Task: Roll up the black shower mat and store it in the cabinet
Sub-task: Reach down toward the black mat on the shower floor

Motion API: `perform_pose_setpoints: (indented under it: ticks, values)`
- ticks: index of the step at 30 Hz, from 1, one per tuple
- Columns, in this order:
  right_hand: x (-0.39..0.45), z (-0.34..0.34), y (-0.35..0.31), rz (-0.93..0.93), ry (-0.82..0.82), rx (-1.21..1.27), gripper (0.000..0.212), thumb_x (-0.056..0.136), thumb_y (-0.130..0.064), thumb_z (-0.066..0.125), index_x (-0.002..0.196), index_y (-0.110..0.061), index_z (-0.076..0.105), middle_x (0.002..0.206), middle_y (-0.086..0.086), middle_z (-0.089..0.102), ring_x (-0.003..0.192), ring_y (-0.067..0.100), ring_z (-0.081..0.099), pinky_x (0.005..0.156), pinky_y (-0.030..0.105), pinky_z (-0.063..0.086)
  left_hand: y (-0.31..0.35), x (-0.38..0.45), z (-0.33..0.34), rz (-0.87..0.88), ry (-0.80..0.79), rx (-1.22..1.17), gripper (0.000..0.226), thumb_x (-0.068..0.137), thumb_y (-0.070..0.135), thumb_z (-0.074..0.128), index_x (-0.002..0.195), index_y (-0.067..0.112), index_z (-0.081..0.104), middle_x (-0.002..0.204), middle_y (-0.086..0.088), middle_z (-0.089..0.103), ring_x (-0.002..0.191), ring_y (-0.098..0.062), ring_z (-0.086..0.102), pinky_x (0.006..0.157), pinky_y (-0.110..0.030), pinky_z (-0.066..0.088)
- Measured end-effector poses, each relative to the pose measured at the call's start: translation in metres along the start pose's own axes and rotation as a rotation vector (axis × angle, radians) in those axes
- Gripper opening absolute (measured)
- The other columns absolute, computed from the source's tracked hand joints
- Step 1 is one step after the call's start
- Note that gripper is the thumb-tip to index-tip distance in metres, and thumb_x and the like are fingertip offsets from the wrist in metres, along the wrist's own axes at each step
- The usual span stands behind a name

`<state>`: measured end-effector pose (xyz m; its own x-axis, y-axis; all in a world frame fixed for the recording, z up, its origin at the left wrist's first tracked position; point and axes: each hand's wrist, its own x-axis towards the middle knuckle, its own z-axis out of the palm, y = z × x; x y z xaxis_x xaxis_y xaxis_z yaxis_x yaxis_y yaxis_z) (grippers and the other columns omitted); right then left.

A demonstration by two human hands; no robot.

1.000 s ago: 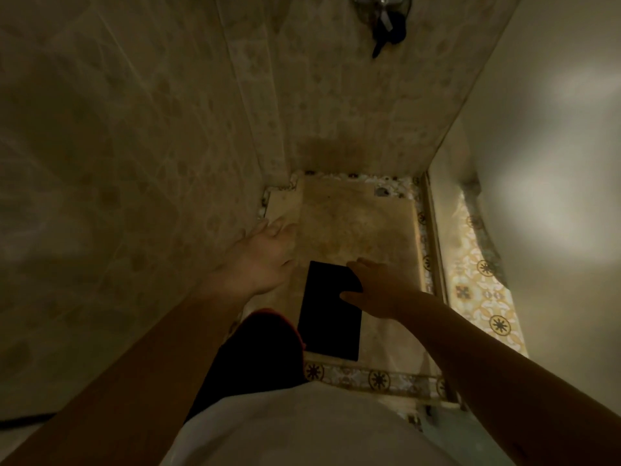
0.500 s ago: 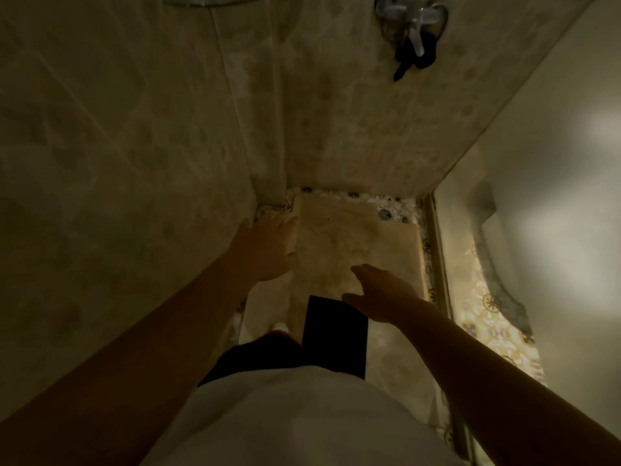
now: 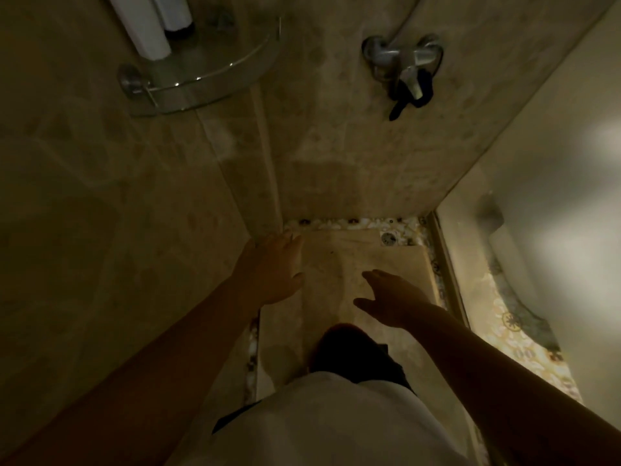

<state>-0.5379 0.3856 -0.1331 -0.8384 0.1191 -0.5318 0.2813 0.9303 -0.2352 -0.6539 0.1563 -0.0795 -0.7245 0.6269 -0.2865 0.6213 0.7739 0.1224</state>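
Note:
In the dim shower stall, the black shower mat [image 3: 395,366] shows only as a dark sliver on the beige floor; my knee and white shirt cover the rest of it. My left hand [image 3: 272,267] is stretched out with fingers apart, close to the left wall near the floor's far corner. My right hand [image 3: 393,297] hovers over bare floor beyond the mat, fingers spread. Neither hand holds anything. No cabinet is in view.
A glass corner shelf [image 3: 201,79] with white bottles hangs high on the left wall. A chrome tap [image 3: 403,62] with something black hanging from it is on the far wall. A floor drain [image 3: 388,237] sits far right. The shower's right edge [image 3: 450,280] borders a patterned floor.
My view has tilted up and forward, so the shelf and tap appeared and the mat slid under my body. Both hands stayed open and moved past the mat.

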Motion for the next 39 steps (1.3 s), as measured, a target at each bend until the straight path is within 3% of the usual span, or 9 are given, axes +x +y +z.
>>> perform_pose_setpoints:
  ticks: [7,17,24,29,34,37,39]
  values:
    - [0.103,-0.035,0.030,0.022,-0.048,0.015,0.080,0.083,-0.067,0.046,0.147,-0.026,0.025,0.156,0.003,0.030,0.133,0.027,0.041,0.101,0.044,0.042,-0.013,0.126,-0.021,0.074,-0.020,0.052,0.074,0.085,0.058,0.041,0.149,0.028,0.018,0.155,-0.006,0.028,0.138,-0.032,0.029,0.107,-0.054,0.030]
    - [0.195,-0.129,0.114,0.114,-0.023,-0.015,0.075,0.087,-0.061,0.046,0.147,-0.022,0.025,0.152,0.004,0.034,0.124,0.029,0.047,0.091,0.040,0.047,0.047,0.320,-0.081,0.305,-0.152,0.078,0.079,0.082,0.062,0.039,0.150,0.031,0.014,0.161,-0.001,0.012,0.145,-0.030,0.014,0.113,-0.053,0.020]
    - [0.169,-0.149,0.185,0.403,0.076,0.137,0.070,0.085,-0.059,0.051,0.142,-0.022,0.034,0.140,0.005,0.045,0.106,0.025,0.057,0.081,0.039,0.052,0.159,0.419,-0.095,0.679,-0.273,0.163,0.081,0.083,0.063,0.044,0.149,0.032,0.008,0.161,-0.002,0.012,0.146,-0.027,0.011,0.113,-0.055,0.021]
    - [0.132,-0.128,0.219,0.680,0.098,0.294,0.068,0.085,-0.059,0.050,0.139,-0.023,0.033,0.143,0.008,0.042,0.122,0.031,0.047,0.093,0.045,0.047,0.259,0.463,-0.087,1.059,-0.246,0.337,0.083,0.080,0.062,0.045,0.150,0.026,0.017,0.159,-0.008,0.019,0.143,-0.031,0.021,0.111,-0.053,0.026]
    - [0.104,-0.112,0.221,1.055,0.111,0.596,0.068,0.087,-0.058,0.048,0.143,-0.023,0.030,0.149,0.005,0.035,0.128,0.029,0.041,0.097,0.044,0.042,0.357,0.470,-0.073,1.414,-0.310,0.502,0.081,0.084,0.064,0.041,0.150,0.032,0.007,0.162,-0.002,0.005,0.147,-0.029,0.006,0.114,-0.053,0.015]
    - [0.088,-0.099,0.205,1.236,0.155,0.828,0.074,0.090,-0.058,0.044,0.150,-0.024,0.017,0.158,0.004,0.021,0.139,0.028,0.030,0.108,0.044,0.033,0.392,0.462,-0.065,1.618,-0.369,0.573,0.080,0.086,0.063,0.043,0.150,0.032,0.009,0.162,-0.002,0.005,0.148,-0.028,0.005,0.114,-0.053,0.014]
    - [0.077,-0.092,0.190,1.329,0.188,0.918,0.075,0.090,-0.058,0.043,0.151,-0.024,0.016,0.159,0.004,0.022,0.138,0.028,0.033,0.106,0.043,0.036,0.410,0.452,-0.058,1.750,-0.398,0.632,0.079,0.087,0.061,0.045,0.151,0.030,0.012,0.162,-0.004,0.007,0.147,-0.029,0.007,0.114,-0.054,0.016]
